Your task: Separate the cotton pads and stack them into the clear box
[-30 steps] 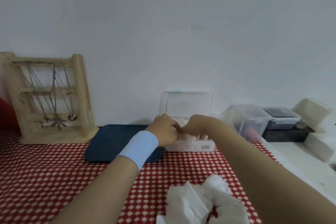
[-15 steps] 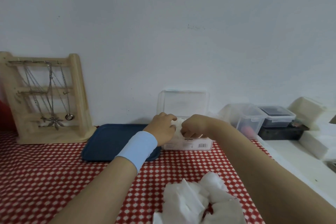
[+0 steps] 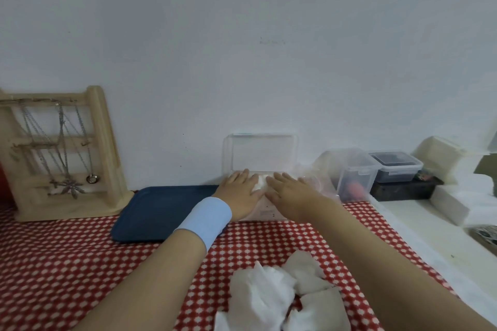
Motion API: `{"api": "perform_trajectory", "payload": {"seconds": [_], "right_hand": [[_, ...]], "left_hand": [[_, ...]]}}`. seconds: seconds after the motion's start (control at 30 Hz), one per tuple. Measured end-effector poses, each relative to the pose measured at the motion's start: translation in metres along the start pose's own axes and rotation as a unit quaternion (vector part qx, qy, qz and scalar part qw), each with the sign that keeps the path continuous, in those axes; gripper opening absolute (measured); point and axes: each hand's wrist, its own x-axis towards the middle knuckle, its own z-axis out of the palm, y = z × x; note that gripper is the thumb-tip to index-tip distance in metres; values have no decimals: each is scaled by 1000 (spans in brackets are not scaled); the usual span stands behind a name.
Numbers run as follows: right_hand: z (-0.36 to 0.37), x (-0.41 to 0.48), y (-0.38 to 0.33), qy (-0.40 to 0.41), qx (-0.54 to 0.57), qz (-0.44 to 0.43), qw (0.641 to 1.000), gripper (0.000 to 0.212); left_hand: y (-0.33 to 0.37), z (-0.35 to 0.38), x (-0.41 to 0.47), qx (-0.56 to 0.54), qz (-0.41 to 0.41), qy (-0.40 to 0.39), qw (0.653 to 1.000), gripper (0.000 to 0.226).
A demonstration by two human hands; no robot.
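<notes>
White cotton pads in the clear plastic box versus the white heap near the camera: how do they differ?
The boxed white cotton pads sit inside the clear plastic box; the front heap of white pads sprawls crumpled on the red-and-white checked cloth. The boxed pads are pressed under the flat left hand and right hand; no hand touches the front heap. Both are white cotton.

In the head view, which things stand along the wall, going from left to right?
Wooden necklace rack → blue tray → clear box → small clear tub → dark-lidded tub → white foam box.
</notes>
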Motion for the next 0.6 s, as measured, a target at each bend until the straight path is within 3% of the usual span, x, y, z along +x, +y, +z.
{"api": "perform_trajectory", "payload": {"seconds": [0.13, 0.2, 0.33, 0.4, 0.5, 0.6], "right_hand": [[-14, -15, -5, 62, 29, -16, 998, 53], [-26, -31, -13, 63, 72, -31, 995, 41], [-45, -70, -28, -106, 171, -3, 980, 37], [-49, -89, -33, -219, 154, 13, 963, 58], [-52, -120, -43, -325, 76, 11, 943, 102], [-41, -139, -50, -335, -27, -3, 942, 118]], "left_hand": [[4, -12, -37, -96, 27, 83, 992, 48], [7, -21, -64, -154, 35, 80, 984, 35], [14, -30, -107, -228, 16, -41, 973, 33], [16, -31, -125, -234, 23, -92, 967, 33], [24, -27, -148, -171, 38, -193, 965, 67], [34, -15, -159, -45, 35, -226, 972, 106]]}}
